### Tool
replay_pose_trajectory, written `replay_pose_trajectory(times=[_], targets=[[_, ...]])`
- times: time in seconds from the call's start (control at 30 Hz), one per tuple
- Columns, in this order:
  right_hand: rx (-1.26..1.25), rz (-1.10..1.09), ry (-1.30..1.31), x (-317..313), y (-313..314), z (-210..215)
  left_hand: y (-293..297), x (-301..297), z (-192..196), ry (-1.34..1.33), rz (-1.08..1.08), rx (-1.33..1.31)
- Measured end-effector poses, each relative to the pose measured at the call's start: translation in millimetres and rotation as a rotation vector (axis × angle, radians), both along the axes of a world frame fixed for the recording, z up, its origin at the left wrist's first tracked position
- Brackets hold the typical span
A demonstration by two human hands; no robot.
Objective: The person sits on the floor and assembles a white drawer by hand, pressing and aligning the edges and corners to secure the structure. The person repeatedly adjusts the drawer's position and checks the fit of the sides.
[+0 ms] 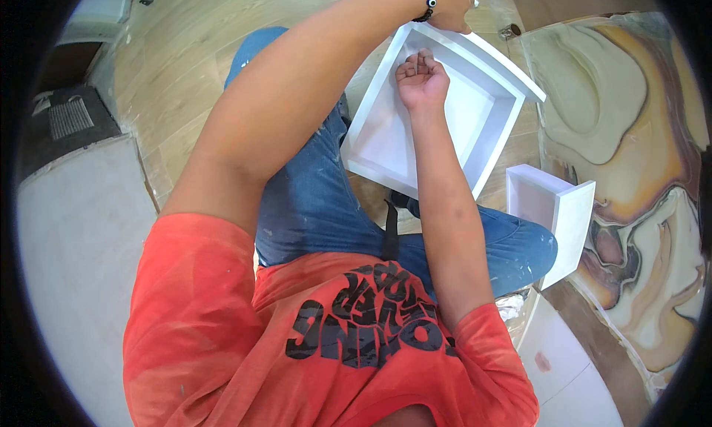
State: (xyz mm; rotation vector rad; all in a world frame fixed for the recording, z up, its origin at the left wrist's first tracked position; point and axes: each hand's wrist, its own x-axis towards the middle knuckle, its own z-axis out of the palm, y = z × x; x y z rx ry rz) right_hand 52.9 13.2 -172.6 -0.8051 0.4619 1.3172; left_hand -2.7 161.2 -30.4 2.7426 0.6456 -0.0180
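A white drawer (475, 93) rests tilted in front of me, over my crossed legs. My left hand (451, 10) is at its far side, outside the front panel, with the fingers bent round; a bit of red and a small pale tip show beside them, too little to name. Inside the drawer, close to its far left corner, my right hand (423, 82) lies palm up with its fingers curled in. Whatever those fingers may pinch is too small to make out. A black beaded bracelet (428, 3) circles my left wrist.
A smaller white drawer (571, 234) stands right of my knee. Beyond it lies a marbled brown and cream panel (593, 86). A small metal cylinder (510, 31) sits on the wooden floor (178, 78). At left are a white board (81, 227) and a dark surface (89, 130).
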Motion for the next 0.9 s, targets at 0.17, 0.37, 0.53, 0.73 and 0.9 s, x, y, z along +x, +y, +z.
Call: replay_pose_trajectory(times=[0.17, 0.37, 0.53, 0.73, 0.9], targets=[[-0.176, 0.192, -0.398, 1, 11, 18, 7, 8, 2, 0.022, 0.002, -0.029], [-0.250, 0.400, -0.828, -2, 42, 24, 6, 10, 7, 0.045, -0.012, -0.014], [-0.256, 0.281, -0.736, 1, 46, 15, 6, 4, 5, 0.011, 0.029, -0.046], [-0.299, 0.002, -0.726, 35, 28, 9, 14, 0, -12, -0.078, 0.011, -0.003], [-0.481, -0.318, -0.737, 89, -19, 6, 12, -2, 21, 0.106, 0.070, -0.077]])
